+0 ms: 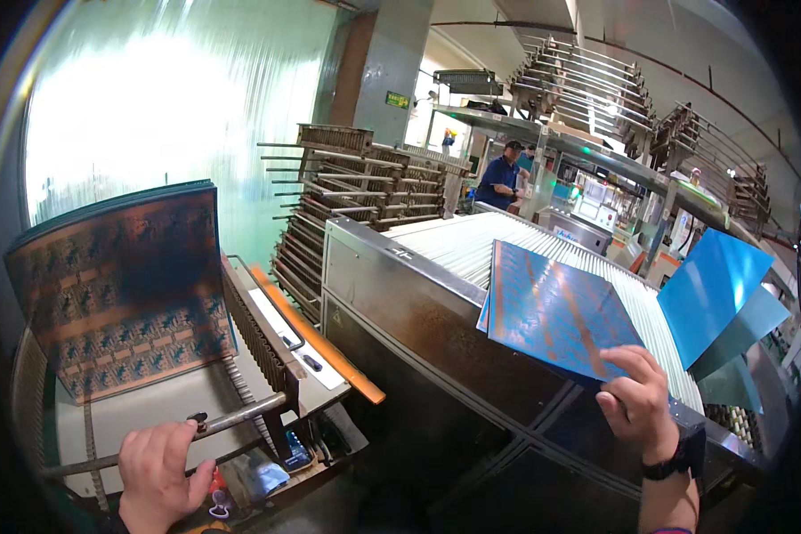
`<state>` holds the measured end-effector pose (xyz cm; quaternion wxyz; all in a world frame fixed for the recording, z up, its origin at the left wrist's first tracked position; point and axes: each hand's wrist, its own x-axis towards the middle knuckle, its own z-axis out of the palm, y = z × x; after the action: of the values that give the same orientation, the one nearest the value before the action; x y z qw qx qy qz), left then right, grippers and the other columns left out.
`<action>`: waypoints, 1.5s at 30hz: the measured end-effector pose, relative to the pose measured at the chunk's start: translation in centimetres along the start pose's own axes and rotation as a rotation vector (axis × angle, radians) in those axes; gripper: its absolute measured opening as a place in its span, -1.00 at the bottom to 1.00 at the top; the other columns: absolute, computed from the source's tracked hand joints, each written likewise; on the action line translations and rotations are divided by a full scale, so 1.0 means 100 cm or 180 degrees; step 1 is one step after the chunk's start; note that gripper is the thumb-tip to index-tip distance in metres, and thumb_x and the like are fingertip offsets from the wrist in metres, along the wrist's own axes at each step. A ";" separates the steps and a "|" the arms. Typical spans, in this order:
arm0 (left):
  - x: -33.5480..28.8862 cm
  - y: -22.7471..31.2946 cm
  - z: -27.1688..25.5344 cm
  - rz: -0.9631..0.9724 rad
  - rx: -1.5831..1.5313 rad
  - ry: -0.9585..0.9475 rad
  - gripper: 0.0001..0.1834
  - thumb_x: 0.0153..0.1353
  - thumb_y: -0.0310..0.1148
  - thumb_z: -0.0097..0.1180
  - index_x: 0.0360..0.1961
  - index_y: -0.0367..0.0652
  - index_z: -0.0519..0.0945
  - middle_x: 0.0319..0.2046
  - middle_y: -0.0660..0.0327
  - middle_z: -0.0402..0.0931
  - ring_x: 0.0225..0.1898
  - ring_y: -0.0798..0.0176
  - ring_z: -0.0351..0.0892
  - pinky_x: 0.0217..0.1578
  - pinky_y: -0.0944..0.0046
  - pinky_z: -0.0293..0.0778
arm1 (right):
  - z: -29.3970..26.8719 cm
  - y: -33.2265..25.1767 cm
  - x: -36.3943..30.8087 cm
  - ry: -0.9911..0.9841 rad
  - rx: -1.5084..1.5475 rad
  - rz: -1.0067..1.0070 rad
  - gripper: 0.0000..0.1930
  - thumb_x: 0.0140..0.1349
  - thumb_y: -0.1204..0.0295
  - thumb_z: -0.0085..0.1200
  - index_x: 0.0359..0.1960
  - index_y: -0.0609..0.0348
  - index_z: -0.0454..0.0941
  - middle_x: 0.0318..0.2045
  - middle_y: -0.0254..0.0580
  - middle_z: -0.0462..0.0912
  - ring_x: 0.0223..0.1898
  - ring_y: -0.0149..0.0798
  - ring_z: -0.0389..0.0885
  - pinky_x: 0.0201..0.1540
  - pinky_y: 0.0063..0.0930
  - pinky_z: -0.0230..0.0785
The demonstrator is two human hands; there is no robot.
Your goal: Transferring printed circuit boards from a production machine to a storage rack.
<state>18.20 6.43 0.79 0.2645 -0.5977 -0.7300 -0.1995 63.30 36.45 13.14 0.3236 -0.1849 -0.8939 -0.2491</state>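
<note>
A blue panel with copper-coloured stripes, looking like a circuit board sheet, is tilted over the near edge of the roller conveyor. My right hand pinches its near lower edge, fingers on top and thumb below. Another sheet's edge shows just behind it on the left. At the lower left, my left hand is curled over the metal rod of a slotted rack. A stack of copper-patterned panels leans upright in that rack, beyond my left hand.
Blue sheets stand tilted at the conveyor's right side. Slotted racks are piled behind the conveyor's left end. An orange strip lies beside the left rack. A person in dark blue stands beyond the conveyor. More racks fill the overhead shelf.
</note>
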 end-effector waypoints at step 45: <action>0.089 -0.076 -0.091 -0.0455 -0.1850 0.1627 -0.56 0.45 -0.06 0.01 0.15 -0.17 0.53 -0.01 0.18 0.61 0.10 0.26 0.53 0.25 0.21 0.33 | 0.080 0.041 0.048 0.2704 0.5097 0.2620 -0.62 0.53 0.19 -0.05 0.13 0.24 0.50 0.13 -0.08 0.62 0.09 -0.15 0.62 0.20 -0.13 0.49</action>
<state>10.84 6.19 13.64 0.2429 -0.5264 -0.5935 -0.5583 57.95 45.11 12.36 0.7073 -0.1031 -0.4745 0.5137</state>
